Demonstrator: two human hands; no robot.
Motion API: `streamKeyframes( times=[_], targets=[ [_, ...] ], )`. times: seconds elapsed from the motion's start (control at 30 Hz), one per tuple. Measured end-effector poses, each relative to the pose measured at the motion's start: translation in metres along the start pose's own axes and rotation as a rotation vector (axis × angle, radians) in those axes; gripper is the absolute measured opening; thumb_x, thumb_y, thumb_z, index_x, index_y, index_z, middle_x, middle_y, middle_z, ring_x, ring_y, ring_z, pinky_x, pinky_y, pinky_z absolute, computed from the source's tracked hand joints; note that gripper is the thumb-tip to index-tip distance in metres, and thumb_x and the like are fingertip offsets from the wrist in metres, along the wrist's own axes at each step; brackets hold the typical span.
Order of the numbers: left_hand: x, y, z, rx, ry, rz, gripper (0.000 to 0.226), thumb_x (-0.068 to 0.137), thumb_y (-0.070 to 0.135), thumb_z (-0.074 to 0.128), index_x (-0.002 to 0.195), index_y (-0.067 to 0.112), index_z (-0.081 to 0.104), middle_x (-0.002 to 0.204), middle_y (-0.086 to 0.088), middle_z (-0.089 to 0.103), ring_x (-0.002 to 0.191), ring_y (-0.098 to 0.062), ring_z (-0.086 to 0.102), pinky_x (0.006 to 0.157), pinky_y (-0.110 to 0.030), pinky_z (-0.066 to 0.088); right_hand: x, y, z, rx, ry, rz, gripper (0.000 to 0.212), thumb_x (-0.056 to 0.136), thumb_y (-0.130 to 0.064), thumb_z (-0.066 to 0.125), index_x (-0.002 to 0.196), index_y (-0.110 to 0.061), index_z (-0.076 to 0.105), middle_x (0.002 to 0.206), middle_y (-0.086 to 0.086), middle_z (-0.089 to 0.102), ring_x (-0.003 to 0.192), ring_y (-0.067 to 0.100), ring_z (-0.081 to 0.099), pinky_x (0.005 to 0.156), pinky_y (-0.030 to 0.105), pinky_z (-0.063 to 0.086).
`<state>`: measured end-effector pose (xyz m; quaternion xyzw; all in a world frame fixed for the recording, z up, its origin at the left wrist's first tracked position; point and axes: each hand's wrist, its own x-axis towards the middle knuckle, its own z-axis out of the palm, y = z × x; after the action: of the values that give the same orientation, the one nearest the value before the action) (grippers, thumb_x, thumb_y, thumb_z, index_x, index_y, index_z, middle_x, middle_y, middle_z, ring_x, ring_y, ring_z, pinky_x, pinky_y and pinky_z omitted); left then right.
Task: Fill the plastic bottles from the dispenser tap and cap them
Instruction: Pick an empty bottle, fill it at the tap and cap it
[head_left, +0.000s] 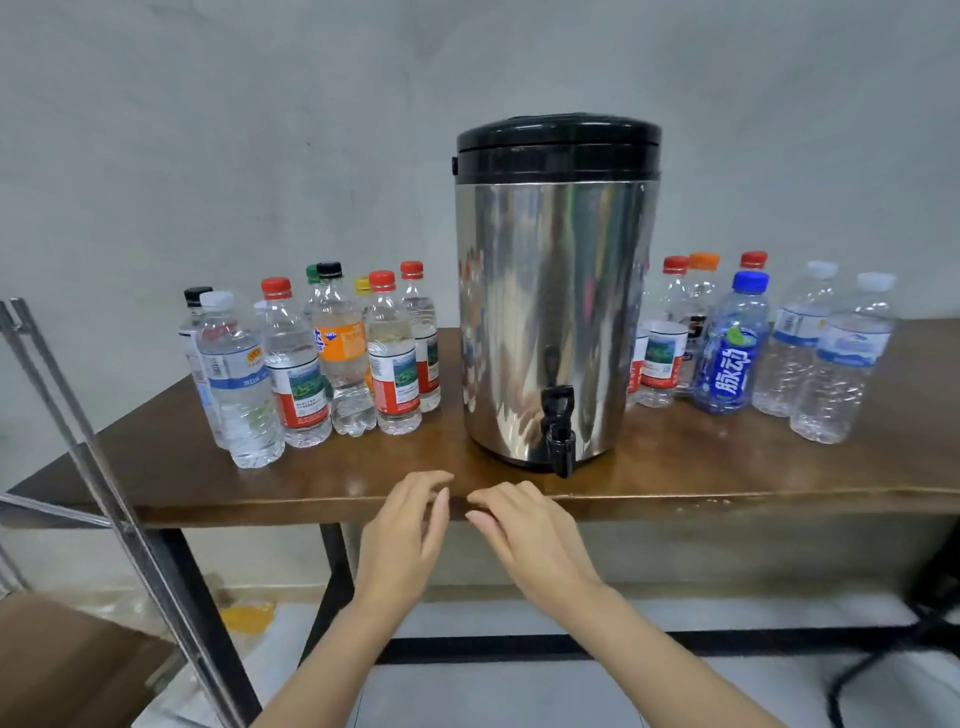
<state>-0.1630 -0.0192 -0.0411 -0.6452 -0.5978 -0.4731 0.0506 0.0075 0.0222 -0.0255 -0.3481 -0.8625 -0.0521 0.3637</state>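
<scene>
A steel dispenser (556, 291) with a black lid stands mid-table, its black tap (560, 428) hanging over the front edge. Several capped plastic bottles (311, 358) cluster to its left, among them an orange-labelled one (342, 348). Several more capped bottles stand to its right, including a blue one (731, 345) and two clear ones (841, 364). My left hand (402, 535) and my right hand (530, 538) hover side by side at the table's front edge, below the tap, fingers apart and holding nothing.
The brown wooden table (727, 467) has black legs and stands against a grey wall. A metal frame (104, 467) slants across the left. A cardboard box (67, 670) lies on the floor at lower left, and a black cable (883, 660) at lower right.
</scene>
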Motion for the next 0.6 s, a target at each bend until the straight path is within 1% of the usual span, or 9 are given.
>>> streamKeyframes(
  times=[0.03,0.1,0.2,0.3,0.4,0.43,0.5,0.57,0.6],
  targets=[
    [-0.004,0.012,0.005,-0.009,-0.012,0.028,0.031,0.104,0.04,0.038,0.117,0.025,0.061,0.112,0.019,0.06,0.102,0.004,0.056,0.079,-0.006,0.044,-0.009,0.009,-0.007,-0.023,0.028,-0.021,0.049,0.105,-0.048,0.027,0.106,-0.024,0.07,0.097,-0.012,0.068,0.083,0.012,0.06,0.066,0.027,0.053],
    [-0.009,0.037,0.017,-0.038,-0.034,0.082,0.03,0.102,0.039,0.039,0.116,0.025,0.062,0.11,0.019,0.06,0.101,0.005,0.057,0.078,-0.012,0.047,-0.024,0.028,-0.025,-0.063,0.061,-0.037,0.04,0.102,-0.044,0.037,0.105,-0.023,0.07,0.096,-0.012,0.068,0.082,0.012,0.059,0.066,0.026,0.051],
    [-0.008,0.077,0.04,-0.093,-0.058,0.18,0.025,0.101,0.034,0.042,0.114,0.025,0.062,0.108,0.018,0.062,0.098,0.002,0.058,0.074,-0.021,0.051,-0.041,0.059,-0.052,-0.112,0.085,0.012,0.037,0.101,-0.043,0.038,0.104,-0.024,0.07,0.094,-0.013,0.067,0.082,0.012,0.057,0.065,0.026,0.05],
    [-0.001,0.113,0.071,-0.122,-0.09,0.272,0.024,0.101,0.032,0.044,0.114,0.024,0.062,0.107,0.016,0.063,0.097,0.001,0.059,0.073,-0.022,0.052,-0.053,0.089,-0.077,-0.17,0.11,0.092,0.034,0.099,-0.042,0.04,0.102,-0.026,0.069,0.093,-0.015,0.067,0.082,0.01,0.056,0.065,0.025,0.049],
    [0.013,0.141,0.107,-0.127,-0.103,0.308,0.025,0.101,0.031,0.044,0.113,0.021,0.063,0.106,0.012,0.064,0.098,-0.003,0.057,0.072,-0.022,0.05,-0.061,0.123,-0.1,-0.224,0.137,0.174,0.031,0.097,-0.039,0.043,0.101,-0.024,0.069,0.093,-0.014,0.068,0.081,0.013,0.058,0.062,0.025,0.05],
    [0.019,0.149,0.119,-0.121,-0.111,0.308,0.026,0.101,0.031,0.043,0.112,0.018,0.064,0.106,0.009,0.064,0.1,-0.006,0.056,0.074,-0.022,0.049,-0.064,0.135,-0.107,-0.239,0.138,0.209,0.029,0.097,-0.039,0.044,0.102,-0.024,0.069,0.094,-0.013,0.068,0.081,0.014,0.059,0.061,0.026,0.05],
    [0.034,0.16,0.143,-0.094,-0.138,0.289,0.03,0.101,0.03,0.042,0.114,0.014,0.063,0.11,0.003,0.064,0.107,-0.011,0.053,0.084,-0.022,0.045,-0.068,0.158,-0.119,-0.273,0.12,0.285,0.021,0.097,-0.034,0.054,0.104,-0.023,0.07,0.096,-0.011,0.069,0.083,0.016,0.061,0.061,0.028,0.051],
    [0.051,0.167,0.166,-0.029,-0.177,0.257,0.029,0.101,0.028,0.045,0.119,0.011,0.062,0.115,-0.002,0.063,0.113,-0.016,0.051,0.095,-0.028,0.045,-0.07,0.178,-0.129,-0.291,0.095,0.353,0.016,0.094,-0.029,0.063,0.107,-0.022,0.069,0.099,-0.01,0.07,0.086,0.018,0.061,0.063,0.029,0.05],
    [0.059,0.169,0.178,0.012,-0.194,0.244,0.028,0.101,0.026,0.048,0.12,0.011,0.061,0.118,-0.003,0.062,0.114,-0.019,0.051,0.099,-0.032,0.044,-0.069,0.186,-0.134,-0.294,0.079,0.381,0.017,0.094,-0.029,0.064,0.11,-0.023,0.069,0.1,-0.01,0.07,0.089,0.018,0.061,0.065,0.029,0.049]
  ],
)
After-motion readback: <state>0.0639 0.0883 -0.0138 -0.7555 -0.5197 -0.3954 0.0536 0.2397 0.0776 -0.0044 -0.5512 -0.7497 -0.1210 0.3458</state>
